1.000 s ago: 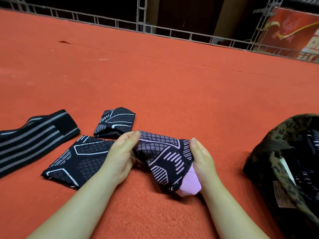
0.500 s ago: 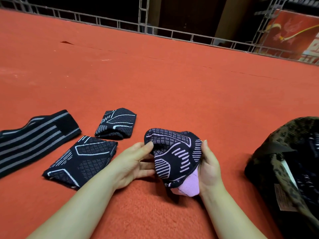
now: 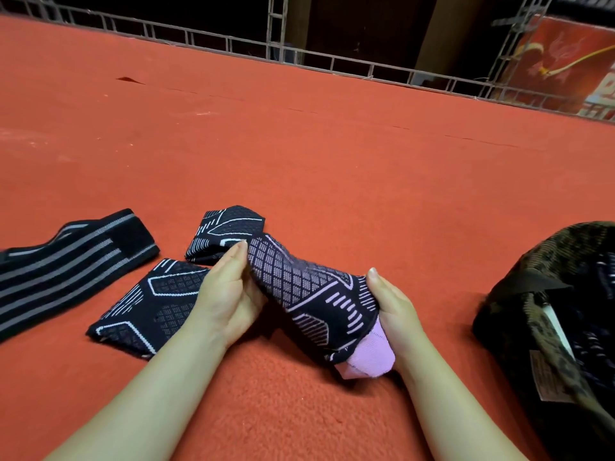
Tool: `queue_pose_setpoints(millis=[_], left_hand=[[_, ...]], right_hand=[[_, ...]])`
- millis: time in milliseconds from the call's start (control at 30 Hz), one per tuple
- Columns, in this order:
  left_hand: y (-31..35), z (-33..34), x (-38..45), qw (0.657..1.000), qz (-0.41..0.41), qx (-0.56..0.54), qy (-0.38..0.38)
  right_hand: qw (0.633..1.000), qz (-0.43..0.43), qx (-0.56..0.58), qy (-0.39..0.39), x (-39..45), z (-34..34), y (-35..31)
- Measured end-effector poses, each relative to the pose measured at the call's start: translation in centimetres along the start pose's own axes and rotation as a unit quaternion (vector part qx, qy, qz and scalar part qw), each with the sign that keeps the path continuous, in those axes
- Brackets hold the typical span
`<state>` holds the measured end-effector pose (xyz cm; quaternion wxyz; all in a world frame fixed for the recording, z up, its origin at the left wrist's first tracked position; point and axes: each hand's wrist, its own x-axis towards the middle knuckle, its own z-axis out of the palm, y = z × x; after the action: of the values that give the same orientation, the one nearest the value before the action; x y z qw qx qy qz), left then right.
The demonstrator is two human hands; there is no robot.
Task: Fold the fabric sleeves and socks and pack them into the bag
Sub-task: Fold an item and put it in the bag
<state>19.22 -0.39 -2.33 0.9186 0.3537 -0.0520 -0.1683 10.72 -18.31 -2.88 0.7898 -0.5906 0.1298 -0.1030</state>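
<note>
A black sock with a lilac pattern and pink toe [image 3: 316, 294] is stretched between both hands just above the red carpet. My left hand [image 3: 229, 294] pinches its far left end, and my right hand [image 3: 396, 307] grips its right end near the pink toe. Two black pieces with white patterns lie folded to the left: one flat [image 3: 153, 304] beside my left wrist, one smaller [image 3: 226, 231] behind my left fingers. A black sleeve with grey stripes [image 3: 66, 264] lies at the far left. The dark camouflage bag [image 3: 545, 294] stands open at the right with dark fabric inside.
The red carpet [image 3: 332, 154] stretches far ahead. A metal truss rail [image 3: 299, 58] runs along its back edge, with a red banner [image 3: 565, 58] behind it at the upper right.
Half a second ago the sock was bunched up between my hands; now it is pulled out long again, my left hand having moved up and left to its far end.
</note>
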Motion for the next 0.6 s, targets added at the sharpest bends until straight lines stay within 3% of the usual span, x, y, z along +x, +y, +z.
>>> queue_pose_setpoints(millis=[100,200,300,433,500,600], left_hand=[[-0.1,-0.1,0.1,0.989,0.066,0.103,0.084],[-0.6,-0.6,-0.1,0.938,0.211,0.249,0.119],[-1.4,-0.7,-1.0,0.858,0.318,0.404,0.008],[-3.5,-0.3,-1.9,0.754,0.284,0.558,-0.198],[-4.2,-0.5,-1.8,0.718,0.277,0.598,-0.225],[-4.5,-0.7,-1.6,0.692,0.279,0.63,-0.214]], right_hand=[[1.0,0.001,-0.003,0.005,-0.3,0.5,0.2],[0.991,-0.065,0.046,0.11,0.3,0.9,0.7],[0.979,-0.094,0.117,0.14,0.9,1.4,1.3],[0.983,-0.042,0.174,0.041,0.3,2.0,1.6],[0.986,-0.004,0.166,-0.012,0.0,2.1,1.7],[0.992,0.056,0.109,-0.037,0.2,1.7,1.8]])
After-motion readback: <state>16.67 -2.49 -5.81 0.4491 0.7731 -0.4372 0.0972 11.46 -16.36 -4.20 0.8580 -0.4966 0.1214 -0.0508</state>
